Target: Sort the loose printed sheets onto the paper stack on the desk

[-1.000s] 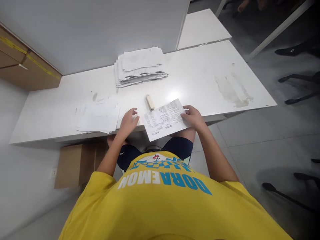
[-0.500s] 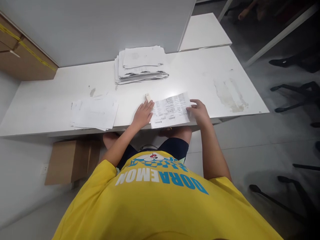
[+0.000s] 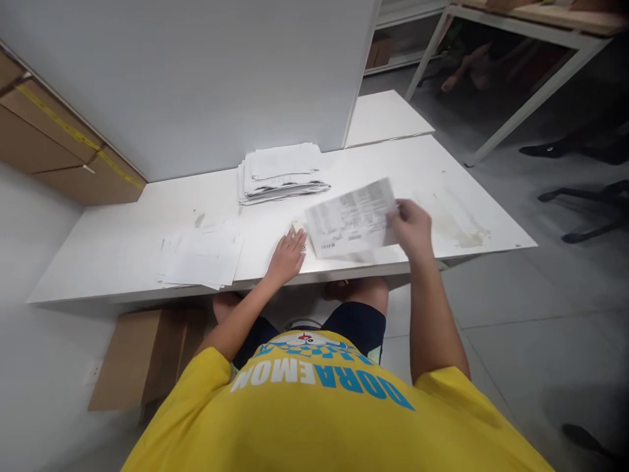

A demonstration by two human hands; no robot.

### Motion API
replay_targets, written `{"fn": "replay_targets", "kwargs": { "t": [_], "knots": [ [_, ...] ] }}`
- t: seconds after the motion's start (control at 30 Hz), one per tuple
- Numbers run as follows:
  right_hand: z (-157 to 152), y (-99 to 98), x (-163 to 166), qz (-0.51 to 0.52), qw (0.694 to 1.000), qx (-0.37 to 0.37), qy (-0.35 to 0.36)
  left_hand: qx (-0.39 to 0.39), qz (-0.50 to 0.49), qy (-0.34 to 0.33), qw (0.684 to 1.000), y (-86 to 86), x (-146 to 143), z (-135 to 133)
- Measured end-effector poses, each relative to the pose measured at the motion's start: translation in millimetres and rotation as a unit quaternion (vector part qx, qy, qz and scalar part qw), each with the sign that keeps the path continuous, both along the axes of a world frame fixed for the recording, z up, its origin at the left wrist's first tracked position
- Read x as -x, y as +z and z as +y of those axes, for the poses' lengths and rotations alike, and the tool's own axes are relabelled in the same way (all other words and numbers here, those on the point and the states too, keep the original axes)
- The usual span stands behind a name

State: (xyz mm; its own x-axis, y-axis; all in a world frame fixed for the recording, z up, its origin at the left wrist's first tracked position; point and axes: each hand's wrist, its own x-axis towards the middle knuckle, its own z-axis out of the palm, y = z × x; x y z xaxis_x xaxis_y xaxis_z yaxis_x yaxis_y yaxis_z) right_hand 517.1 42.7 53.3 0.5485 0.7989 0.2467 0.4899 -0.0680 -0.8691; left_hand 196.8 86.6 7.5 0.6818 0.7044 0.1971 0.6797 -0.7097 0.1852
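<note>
My right hand [image 3: 411,226] grips the right edge of a printed sheet of paper [image 3: 350,218] and holds it lifted above the white table [image 3: 393,164]; the sheet is blurred by motion. My left hand [image 3: 286,255] rests on the table near the front edge, its fingers reaching over a small cream stapler [image 3: 297,228], which is partly hidden by them. I cannot make out whether the fingers have closed round the stapler.
A thick stack of papers [image 3: 281,174] lies at the back of the table against a grey wall. A thinner pile of sheets [image 3: 202,255] lies to the left. Cardboard boxes [image 3: 135,357] stand under the table. Chair legs [image 3: 584,196] are at the right.
My right hand has lifted the printed sheet off the table and moved it up and to the right. My left hand stays by the stapler. The camera has tilted up.
</note>
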Motion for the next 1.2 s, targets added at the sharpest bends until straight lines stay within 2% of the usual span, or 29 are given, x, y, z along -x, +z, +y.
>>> {"fn": "replay_targets", "kwargs": {
  "t": [0.1, 0.2, 0.3, 0.37, 0.43, 0.53, 0.6, 0.67, 0.73, 0.83, 0.9, 0.97, 1.0, 1.07, 1.13, 1.2],
  "knots": [
    [48, 21.9, -18, -0.019, 0.993, -0.119, -0.022, -0.013, -0.004, 0.024, 1.000, -3.4, 2, -2],
    [130, 30.5, -12, 0.000, 0.989, -0.148, -0.015, 0.013, -0.013, 0.046, 0.999, -6.0, 2, 1],
    [216, 30.1, 19, 0.016, 0.996, -0.091, 0.000, 0.047, -0.023, 0.045, 0.998, -6.7, 2, 6],
    [260, 28.3, 45, -0.010, 0.999, -0.051, 0.005, 0.066, -0.022, 0.048, 0.996, -6.2, 2, 6],
    [288, 23.9, 71, -0.043, 0.999, -0.022, 0.013, 0.077, -0.019, 0.053, 0.995, -6.0, 3, 2],
    [304, 7.2, 99, -0.090, 0.995, 0.050, 0.019, 0.071, -0.028, 0.040, 0.996, -8.7, 2, -7],
    [305, -8.0, 108, -0.124, 0.981, 0.146, 0.014, 0.054, -0.038, 0.027, 0.997, -12.2, 1, -12],
    [299, -19.2, 110, -0.151, 0.967, 0.203, -0.019, 0.047, -0.044, 0.044, 0.997, -15.1, 0, -16],
    [285, -20.1, 108, -0.175, 0.962, 0.203, -0.050, 0.051, -0.047, 0.068, 0.995, -15.5, -1, -17],
    [250, -1.8, 116, -0.230, 0.962, 0.145, -0.038, 0.033, -0.046, 0.047, 0.997, -10.9, -4, -17],
    [217, 13.8, 141, -0.271, 0.957, 0.098, 0.046, 0.007, -0.049, 0.022, 0.999, -7.3, -6, -17],
    [177, 21.6, 182, -0.294, 0.936, 0.059, 0.183, -0.015, -0.056, 0.003, 0.998, -7.3, -7, -22],
    [156, 20.8, 207, -0.293, 0.918, 0.050, 0.261, -0.023, -0.065, -0.007, 0.998, -9.2, -6, -29],
    [115, 9.4, 259, -0.277, 0.860, 0.048, 0.425, -0.037, -0.111, -0.013, 0.993, -16.2, 3, -53],
    [81, -11.5, 304, -0.257, 0.797, 0.073, 0.542, -0.054, -0.217, 0.037, 0.974, -24.4, 24, -89],
    [58, -34.7, 332, -0.252, 0.753, 0.093, 0.601, -0.083, -0.356, 0.162, 0.916, -29.9, 58, -126]
  ]
}}
